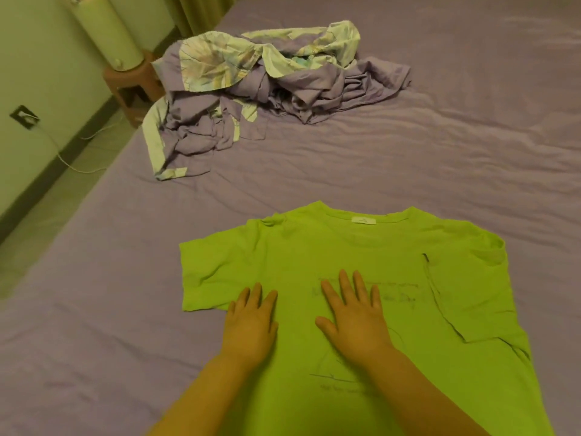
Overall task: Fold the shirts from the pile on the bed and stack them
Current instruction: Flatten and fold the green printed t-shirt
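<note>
**Green shirt lying flat under both hands**

Head view. A green T-shirt (361, 278) is lying spread out on the purple bed sheet (94, 309), collar pointing away from the person, with a white label (364, 220) showing inside the neckline. Its left sleeve is lying flat and extended to the side; its right sleeve is lying folded inward over the chest, with a dark seam line showing along the fold. Faint printed text and line art are showing on the front, too blurred to read.

The left hand (250, 325) is resting palm down on the shirt near its left side edge, just below the left sleeve, fingers straight and slightly spread, gripping nothing. The right hand (355, 319) is resting palm down on the middle of the chest, over the print, fingers straight and slightly spread, gripping nothing. The two hands are lying side by side, not touching.

The pile of unfolded garments (261, 92), purple fabric mixed with pale leaf-patterned fabric, is lying crumpled farther up the bed, well apart from the green T-shirt. Beside the bed, a pale cylindrical object (110, 29) is standing on a small brown stand (132, 86), and a white cable (75, 162) is running from a wall socket (25, 116) across the floor.
</note>
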A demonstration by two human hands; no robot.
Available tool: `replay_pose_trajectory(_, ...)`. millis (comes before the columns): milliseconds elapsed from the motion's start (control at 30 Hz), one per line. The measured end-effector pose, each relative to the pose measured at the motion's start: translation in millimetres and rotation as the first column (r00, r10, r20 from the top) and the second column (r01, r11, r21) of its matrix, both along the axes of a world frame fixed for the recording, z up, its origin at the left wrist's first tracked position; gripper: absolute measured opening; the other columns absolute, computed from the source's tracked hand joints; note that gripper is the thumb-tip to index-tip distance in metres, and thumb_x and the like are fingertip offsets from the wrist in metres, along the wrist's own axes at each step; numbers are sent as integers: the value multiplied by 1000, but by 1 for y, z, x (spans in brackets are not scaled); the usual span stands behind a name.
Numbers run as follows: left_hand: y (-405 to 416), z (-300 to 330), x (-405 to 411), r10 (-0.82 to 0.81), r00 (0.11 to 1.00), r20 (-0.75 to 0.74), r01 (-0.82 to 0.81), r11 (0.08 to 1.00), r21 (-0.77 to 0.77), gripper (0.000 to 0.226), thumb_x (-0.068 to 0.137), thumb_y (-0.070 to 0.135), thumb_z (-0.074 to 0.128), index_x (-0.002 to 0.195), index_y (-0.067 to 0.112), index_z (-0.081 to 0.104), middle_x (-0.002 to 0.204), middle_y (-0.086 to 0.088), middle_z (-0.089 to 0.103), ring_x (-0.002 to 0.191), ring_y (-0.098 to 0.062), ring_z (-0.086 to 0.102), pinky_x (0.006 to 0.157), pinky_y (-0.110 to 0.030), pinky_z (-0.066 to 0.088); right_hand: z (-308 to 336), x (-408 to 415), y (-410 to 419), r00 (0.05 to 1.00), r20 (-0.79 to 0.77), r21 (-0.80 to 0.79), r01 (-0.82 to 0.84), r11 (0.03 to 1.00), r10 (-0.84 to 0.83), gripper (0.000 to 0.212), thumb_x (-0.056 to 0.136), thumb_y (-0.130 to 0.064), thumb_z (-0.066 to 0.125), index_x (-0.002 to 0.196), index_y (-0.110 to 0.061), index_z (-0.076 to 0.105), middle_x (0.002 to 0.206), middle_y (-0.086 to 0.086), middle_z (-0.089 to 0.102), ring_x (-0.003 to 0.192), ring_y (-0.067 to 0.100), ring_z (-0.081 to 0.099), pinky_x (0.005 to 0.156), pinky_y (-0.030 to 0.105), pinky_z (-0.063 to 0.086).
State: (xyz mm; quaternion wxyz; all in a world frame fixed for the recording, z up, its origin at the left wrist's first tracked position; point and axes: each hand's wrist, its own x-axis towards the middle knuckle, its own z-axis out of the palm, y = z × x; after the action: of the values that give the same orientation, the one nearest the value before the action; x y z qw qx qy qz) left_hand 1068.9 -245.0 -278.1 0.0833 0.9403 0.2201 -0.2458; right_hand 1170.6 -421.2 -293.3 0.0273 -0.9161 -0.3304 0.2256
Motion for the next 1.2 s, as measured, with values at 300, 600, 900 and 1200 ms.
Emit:
replay_pose_trajectory(300, 117, 0, 11, 209, 958, 197, -222, 974, 44, 55, 98, 32, 35, 150, 26, 15, 159, -7, 7, 145, -27, 11, 116, -36, 17, -4, -19, 129, 996, 3, 15, -93, 996, 93, 71, 93, -55, 33, 149, -33, -5, 159, 6, -12, 144, 31, -17, 114, 52, -8)
replay_pose_trajectory(600, 200, -17, 34, 679, 721, 139, -579, 700, -418, 71, 77, 25, 76, 133, -2, 42, 130, -22, 53, 122, -34, 49, 97, -40, 39, -18, -13, 178, 994, -90, -111, 46, 993, -56, 91, 85, -62, 47, 146, -35, -15, 154, 6, -29, 140, 38, -25, 105, 70, 4)
replay_pose_trajectory(900, 171, -1, 31, 620, 745, 246, -407, 715, -569, 28, 96, 20, 49, 113, -1, 47, 117, -23, 59, 109, -36, 55, 89, -41, 44, -1, -3, 185, 981, -159, -123, 88, 988, -107, 98, 81, -59, 58, 147, -37, -11, 155, 4, -26, 141, 36, -22, 105, 69, 11)
replay_pose_trajectory(1200, 90, 38, 78, 470, 815, 339, -143, 730, -668, 33, 100, 17, 41, 127, -1, 43, 127, -22, 54, 119, -35, 52, 95, -38, 41, 22, -7, 132, 590, -610, 406, 806, 431, -528, 30, 97, -17, 46, 125, -10, 53, 128, 8, 58, 107, 16, 54, 91, 22, 37)
